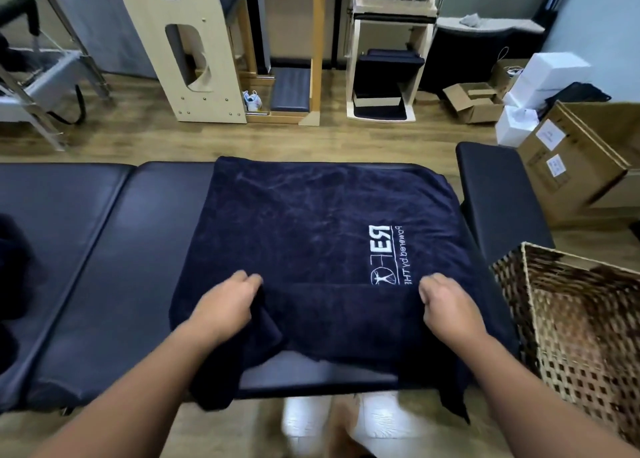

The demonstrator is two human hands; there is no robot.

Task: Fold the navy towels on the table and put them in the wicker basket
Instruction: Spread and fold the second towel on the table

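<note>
A navy towel (311, 222) with a white logo lies spread over the dark padded table (104, 250). Its near edge is lifted and turned over onto the towel, covering part of the logo. My left hand (228, 305) grips that lifted edge at its left corner. My right hand (446, 302) grips the same edge at the right. The towel's side corners hang off the table's front. The wicker basket (526, 284) stands at the right of the table, open on top, and I see no towel in it. More dark cloth (14, 267) lies at the far left edge.
A second padded section (495, 194) sits to the right of the towel, behind the basket. Cardboard boxes (571, 167) and white boxes (547, 73) stand at the back right. Wooden exercise equipment (194, 49) lines the far wall across a wood floor.
</note>
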